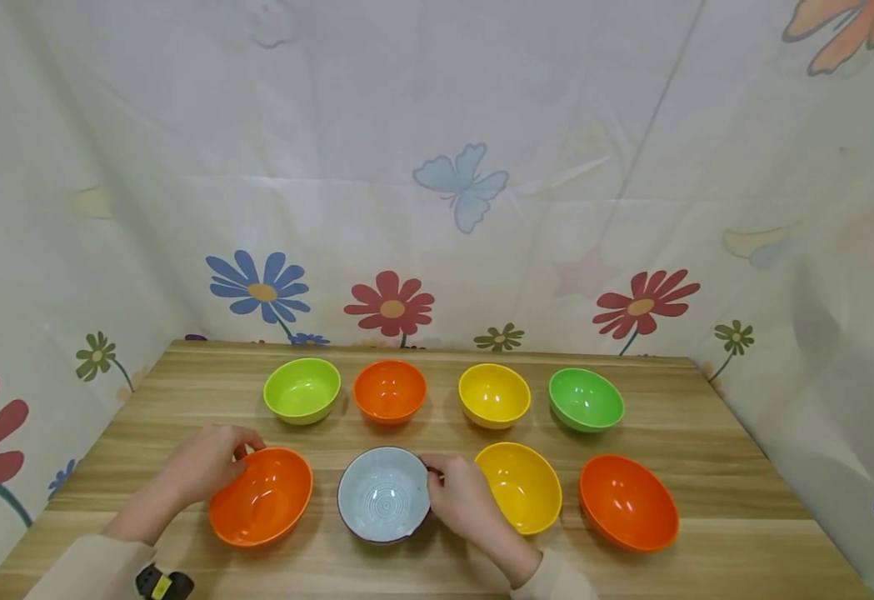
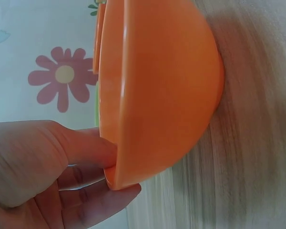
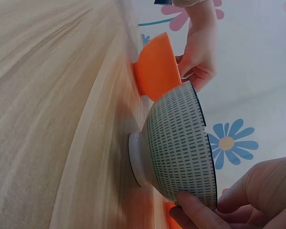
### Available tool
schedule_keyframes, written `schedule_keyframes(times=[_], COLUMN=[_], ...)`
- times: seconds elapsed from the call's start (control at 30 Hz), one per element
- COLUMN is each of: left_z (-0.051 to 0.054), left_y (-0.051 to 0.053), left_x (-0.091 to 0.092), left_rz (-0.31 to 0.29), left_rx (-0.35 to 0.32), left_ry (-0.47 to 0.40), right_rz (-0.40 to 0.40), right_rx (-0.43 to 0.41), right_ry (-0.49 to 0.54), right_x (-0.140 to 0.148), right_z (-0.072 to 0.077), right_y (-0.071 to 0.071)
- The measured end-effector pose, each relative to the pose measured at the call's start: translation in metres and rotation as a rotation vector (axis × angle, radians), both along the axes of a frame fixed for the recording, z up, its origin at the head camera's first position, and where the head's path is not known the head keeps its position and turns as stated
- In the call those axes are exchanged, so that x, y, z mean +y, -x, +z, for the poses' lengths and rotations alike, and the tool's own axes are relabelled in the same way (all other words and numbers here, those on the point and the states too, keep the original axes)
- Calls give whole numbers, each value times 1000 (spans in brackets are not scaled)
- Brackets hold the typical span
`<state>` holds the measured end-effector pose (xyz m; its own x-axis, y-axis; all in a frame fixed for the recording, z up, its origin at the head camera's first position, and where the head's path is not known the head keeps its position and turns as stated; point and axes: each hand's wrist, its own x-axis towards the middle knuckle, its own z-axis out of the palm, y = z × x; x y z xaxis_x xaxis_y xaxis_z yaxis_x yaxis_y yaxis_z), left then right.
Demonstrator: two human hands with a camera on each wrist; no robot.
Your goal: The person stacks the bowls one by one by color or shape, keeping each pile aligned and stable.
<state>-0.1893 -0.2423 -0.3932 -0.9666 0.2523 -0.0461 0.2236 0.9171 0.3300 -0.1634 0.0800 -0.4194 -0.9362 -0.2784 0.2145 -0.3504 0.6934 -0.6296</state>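
Note:
At the front left of the table, my left hand pinches the rim of an orange bowl. The left wrist view has that bowl side-on, thumb inside and fingers of the hand outside the rim. My right hand pinches the right rim of a pale blue-grey bowl beside it. In the right wrist view this bowl shows a dashed pattern and a white foot, with the right hand at its rim.
Behind stand a lime bowl, an orange bowl, a yellow bowl and a green bowl. Right of my right hand are another yellow bowl and a tilted-looking orange bowl. A patterned cloth hangs behind the wooden table.

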Motion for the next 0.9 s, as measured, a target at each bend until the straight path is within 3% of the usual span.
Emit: schedule_keyframes(times=[0.53,0.9], left_z=[2,16], left_y=[0,6], left_x=[4,14], left_rz=[35,41], left_rx=[-25,-22], left_ry=[-8,9], right_rz=[-2,-3], right_rx=[-30,-52], right_ry=[16,23], right_x=[1,1], right_z=[2,1], right_y=[-2,-2])
